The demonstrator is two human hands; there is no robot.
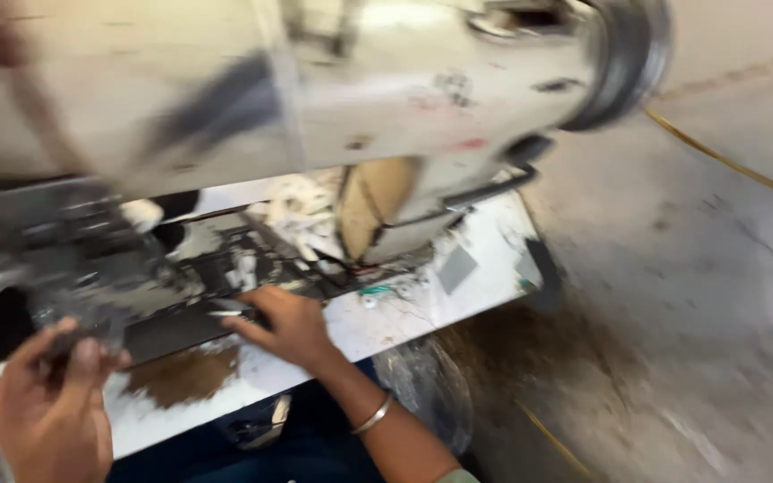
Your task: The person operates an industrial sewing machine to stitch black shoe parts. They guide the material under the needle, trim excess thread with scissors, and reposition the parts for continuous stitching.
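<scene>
- Dark fabric [91, 277] lies on the left of the white tabletop [485, 250], under the head of the cream sewing machine [342, 98]; the frame is blurred, so its folds are hard to read.
- My left hand [51, 407] is near and far left, fingers [78, 353] pinched together on the near edge of the dark fabric.
- My right hand [284, 326] rests near the middle of the tabletop, fingers stretched toward a small silvery tool [230, 310]; I cannot tell whether they grip it.
- A metal bangle [373, 416] circles my right wrist.
- A brown worn patch [185, 376] marks the tabletop between my hands.
- A grey concrete floor [700, 295] fills the right, with a yellow cord [726, 161] across it.
</scene>
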